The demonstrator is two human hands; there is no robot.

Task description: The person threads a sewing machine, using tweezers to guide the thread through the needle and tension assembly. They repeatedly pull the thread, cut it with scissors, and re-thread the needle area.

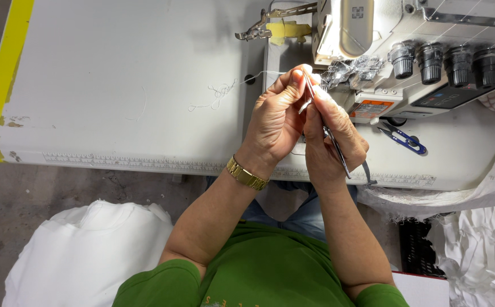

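My right hand (334,136) grips thin metal tweezers (322,122) whose tip points up toward the sewing machine (384,40). Pressed against it, my left hand (276,122) pinches a fine white thread (259,74) between thumb and forefinger, right at the tweezers' tip. A gold watch (247,174) circles the left wrist. Both hands hover over the white table (117,74), just in front of the machine's threading area. A loose tangle of thread (216,94) lies on the table to the left of the hands.
Four black tension knobs (443,61) line the machine's front. Blue-handled thread snips (404,139) lie on the table at right. The raised presser foot (253,31) sits at top centre. White fabric is piled at lower left (82,250) and right (480,239).
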